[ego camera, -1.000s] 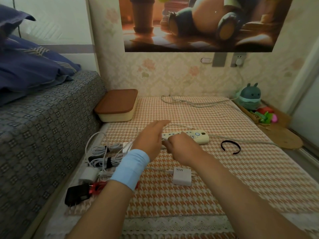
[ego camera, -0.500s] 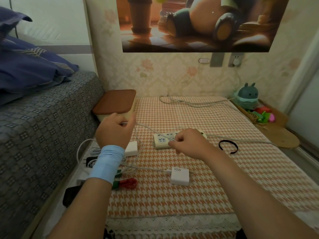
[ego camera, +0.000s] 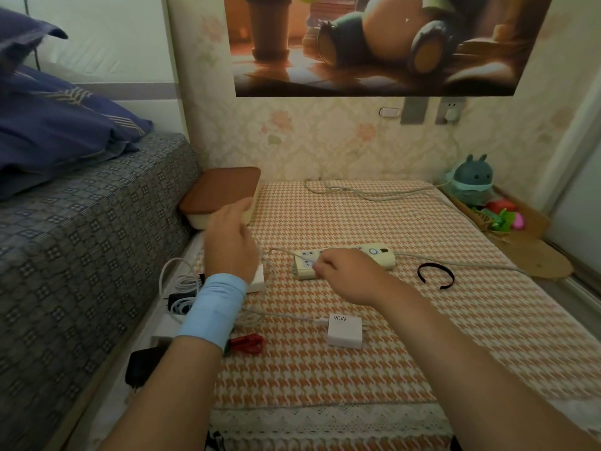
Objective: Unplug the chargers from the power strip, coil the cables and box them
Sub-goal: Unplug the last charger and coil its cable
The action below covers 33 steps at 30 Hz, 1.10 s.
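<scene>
head view: right hand (ego camera: 348,276) fingers pinch thin white cable (ego camera: 282,252) at cream power strip (ego camera: 383,258), likely for coiling; left hand (ego camera: 231,245) fingers near brown-lidded cream box (ego camera: 221,190), grip cannot be told.

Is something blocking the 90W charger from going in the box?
Yes. The brown lid still sits closed on the cream box, so the 90W charger cannot go in yet. The left hand touches the lid's near edge; the right hand pinches a thin white cable at the power strip.
</scene>
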{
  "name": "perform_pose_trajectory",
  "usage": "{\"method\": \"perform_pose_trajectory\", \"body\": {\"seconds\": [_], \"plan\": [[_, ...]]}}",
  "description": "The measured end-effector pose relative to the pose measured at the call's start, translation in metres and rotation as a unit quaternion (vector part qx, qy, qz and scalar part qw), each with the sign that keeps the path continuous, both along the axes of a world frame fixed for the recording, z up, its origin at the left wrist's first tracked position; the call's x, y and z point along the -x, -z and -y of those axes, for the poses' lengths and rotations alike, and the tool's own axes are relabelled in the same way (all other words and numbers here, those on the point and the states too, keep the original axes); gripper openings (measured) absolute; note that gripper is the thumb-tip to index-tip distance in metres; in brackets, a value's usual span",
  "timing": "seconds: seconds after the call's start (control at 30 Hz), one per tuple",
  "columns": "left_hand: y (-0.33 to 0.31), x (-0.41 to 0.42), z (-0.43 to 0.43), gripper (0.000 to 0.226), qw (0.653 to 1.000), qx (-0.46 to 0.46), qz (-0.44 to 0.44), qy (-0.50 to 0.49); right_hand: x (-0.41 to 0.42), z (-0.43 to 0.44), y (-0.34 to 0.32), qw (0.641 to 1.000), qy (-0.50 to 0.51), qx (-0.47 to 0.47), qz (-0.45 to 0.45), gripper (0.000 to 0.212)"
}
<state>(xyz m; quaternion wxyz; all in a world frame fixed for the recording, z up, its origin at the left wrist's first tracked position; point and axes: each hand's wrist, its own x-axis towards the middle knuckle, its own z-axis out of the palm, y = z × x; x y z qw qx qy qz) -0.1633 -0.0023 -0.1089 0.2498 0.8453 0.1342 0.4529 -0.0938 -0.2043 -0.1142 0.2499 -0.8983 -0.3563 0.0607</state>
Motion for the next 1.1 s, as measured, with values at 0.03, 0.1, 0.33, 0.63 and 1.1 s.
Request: {"method": "perform_pose_trajectory", "body": {"seconds": [0.03,0.1,0.33,0.63,1.1], "plan": [[0.000,-0.002,0.010,0.041,0.998,-0.015,-0.006,0.065,0.003,-0.004,0.000,1.000,-0.010,0.000,-0.007,0.027],[0.002,-0.005,0.030,0.033,0.980,-0.030,-0.089,0.176,0.009,-0.010,0.001,0.999,-0.029,-0.026,-0.019,0.023],[0.003,-0.011,0.041,0.056,0.941,-0.076,-0.300,0.135,0.004,0.004,0.002,0.999,0.010,-0.040,0.023,0.030],[0.010,-0.005,-0.012,0.049,0.980,0.017,-0.193,-0.042,-0.026,0.032,0.020,0.987,0.039,-0.015,-0.153,0.035],[-0.002,-0.002,0.002,0.012,0.938,0.041,-0.330,0.100,-0.010,0.004,0.033,0.987,0.007,0.108,-0.123,0.032]]}}
